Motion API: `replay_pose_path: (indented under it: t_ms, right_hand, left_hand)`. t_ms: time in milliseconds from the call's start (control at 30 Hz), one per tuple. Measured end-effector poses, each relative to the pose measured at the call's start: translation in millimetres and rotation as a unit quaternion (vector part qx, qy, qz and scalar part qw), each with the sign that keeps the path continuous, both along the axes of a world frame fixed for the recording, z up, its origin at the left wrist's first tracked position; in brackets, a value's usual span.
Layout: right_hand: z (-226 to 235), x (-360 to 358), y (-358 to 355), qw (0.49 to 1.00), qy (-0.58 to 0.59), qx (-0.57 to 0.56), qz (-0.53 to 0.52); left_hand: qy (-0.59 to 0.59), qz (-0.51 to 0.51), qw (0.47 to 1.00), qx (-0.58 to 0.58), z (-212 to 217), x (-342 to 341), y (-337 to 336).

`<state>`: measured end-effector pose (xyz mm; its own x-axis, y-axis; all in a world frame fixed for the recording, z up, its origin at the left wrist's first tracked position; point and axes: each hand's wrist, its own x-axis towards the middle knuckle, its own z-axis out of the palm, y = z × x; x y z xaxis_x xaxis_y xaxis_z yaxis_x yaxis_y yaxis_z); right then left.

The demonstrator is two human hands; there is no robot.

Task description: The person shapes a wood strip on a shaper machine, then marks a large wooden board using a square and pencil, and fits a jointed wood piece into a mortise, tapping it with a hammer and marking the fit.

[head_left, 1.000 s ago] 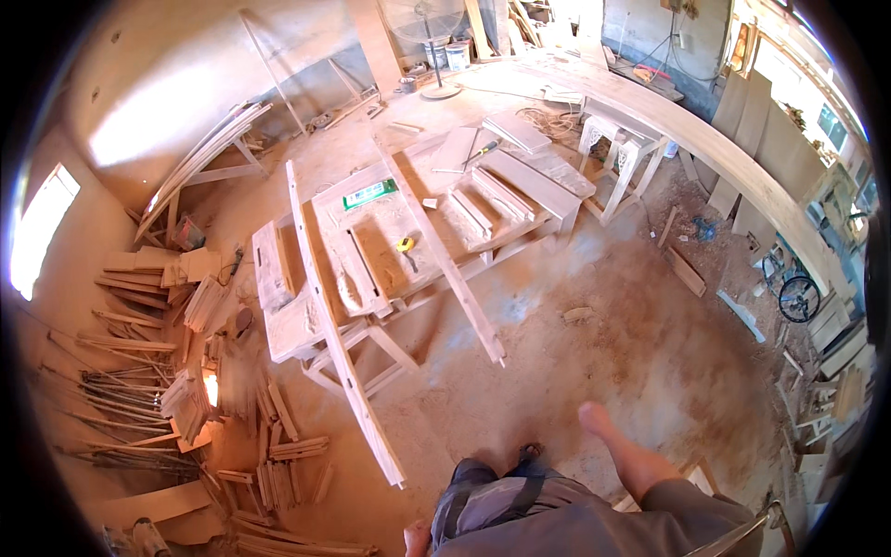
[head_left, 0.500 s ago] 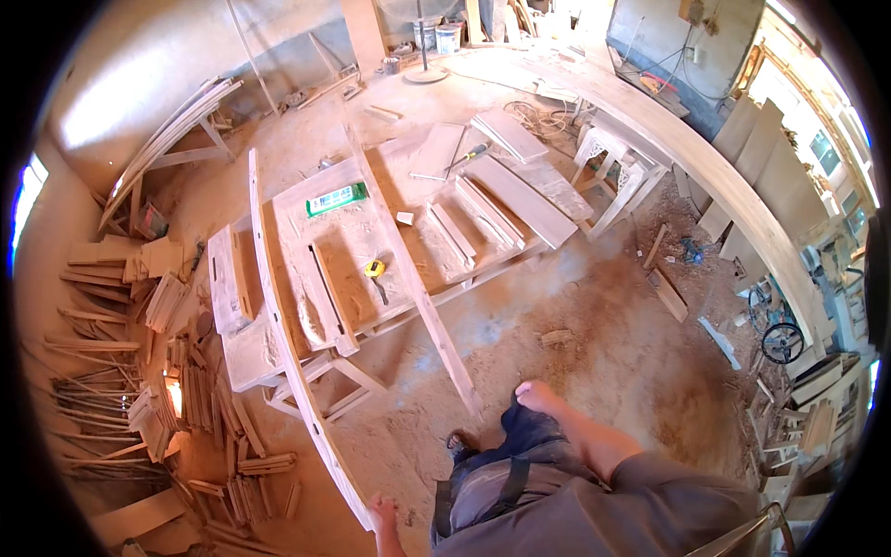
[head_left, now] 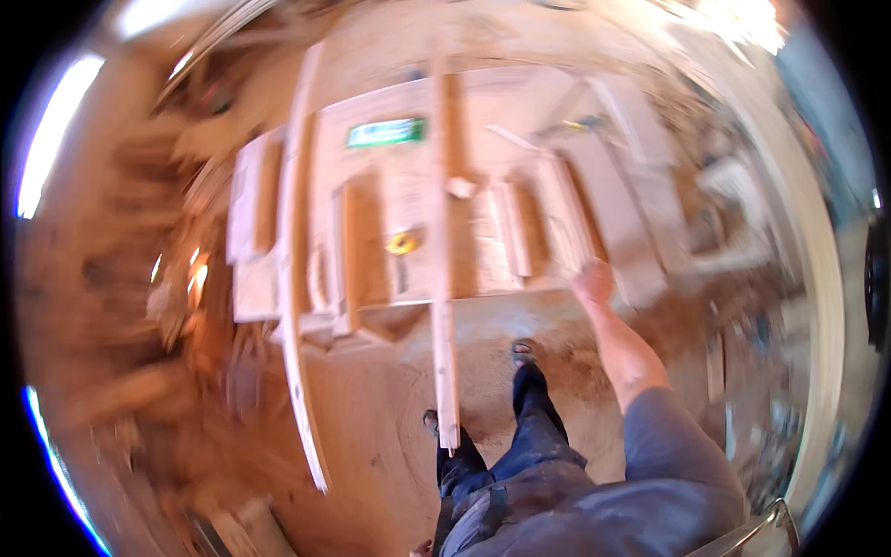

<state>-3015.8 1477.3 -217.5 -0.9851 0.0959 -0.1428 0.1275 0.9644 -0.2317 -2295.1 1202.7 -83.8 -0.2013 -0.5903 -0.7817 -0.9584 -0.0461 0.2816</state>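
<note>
My right hand (head_left: pixel 592 280) reaches out to the near end of a narrow wooden board (head_left: pixel 566 213) on the worktable (head_left: pixel 255 295). It seems to touch that end, but its fingers are blurred. My left hand (head_left: pixel 422 550) shows only as a sliver at the lower edge, beside my hip, its fingers hidden. Two long wooden rails lie across the table: a left rail (head_left: pixel 295 371) and a middle rail (head_left: pixel 444 353), both jutting out toward me. Between them lie a short grooved wooden piece (head_left: pixel 343 269), a yellow tape measure (head_left: pixel 402 243) and a green-and-white packet (head_left: pixel 385 132).
To the right of my right hand lies a wide board (head_left: pixel 617 209), with a screwdriver-like tool (head_left: pixel 583 123) at its far end. A long curved plank (head_left: pixel 821 278) runs down the right side. Blurred stacks of wood pieces (head_left: pixel 139 278) fill the left.
My left hand has let go of the left rail's near end and dropped to the lower edge. My right hand has stretched forward to the boards. I have stepped closer to the table.
</note>
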Motion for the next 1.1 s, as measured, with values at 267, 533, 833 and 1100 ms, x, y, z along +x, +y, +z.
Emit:
replay_pose_path:
  t_ms: [267, 533, 833, 1100]
  right_hand:
    - [-34.5, -64.1, 45.8, 0.908, -0.202, -0.347, -0.122]
    - [48.1, 37.8, 27.1, 0.547, -0.325, -0.724, -0.266]
    - [166.4, 217.8, -70.3, 0.527, -0.47, -0.707, -0.046]
    - [259.8, 553.5, -177.0, 0.601, -0.666, -0.29, 0.332]
  left_hand:
    - [-0.009, -0.01, 0.997, -0.071, 59.7, -88.6, 63.9]
    - [0.155, 0.056, 0.984, -0.062, 58.5, -110.8, 107.5]
    - [0.248, 0.273, 0.916, -0.158, 32.1, 18.6, 131.3]
    - [0.551, 0.611, 0.568, -0.021, 82.6, 103.5, 126.3]
